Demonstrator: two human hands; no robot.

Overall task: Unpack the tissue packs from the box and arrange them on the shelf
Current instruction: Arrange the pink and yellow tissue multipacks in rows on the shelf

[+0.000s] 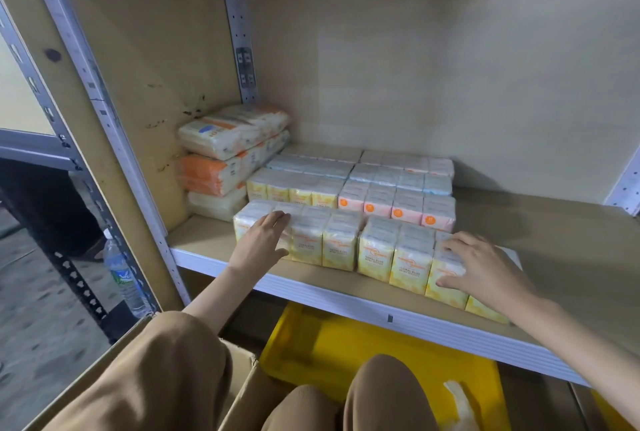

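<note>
Several yellow tissue packs stand in a front row on the wooden shelf [554, 222]. My left hand [263, 240] lies flat with straight fingers on the left yellow bundle [311, 240]. My right hand [481, 267] rests with spread fingers on the right yellow bundle [394, 257], which sits at an angle near the shelf's front edge. Behind them stand more yellow packs [294, 189], pink packs [398, 205] and pale blue packs [381, 174]. The cardboard box [242, 389] shows only as a flap between my knees.
Three larger tissue packs [225, 153] are stacked flat in the shelf's back left corner. A yellow bin [381, 354] sits below the shelf. A water bottle [121, 274] stands on the floor left of the metal upright [114, 132]. The shelf's right half is bare.
</note>
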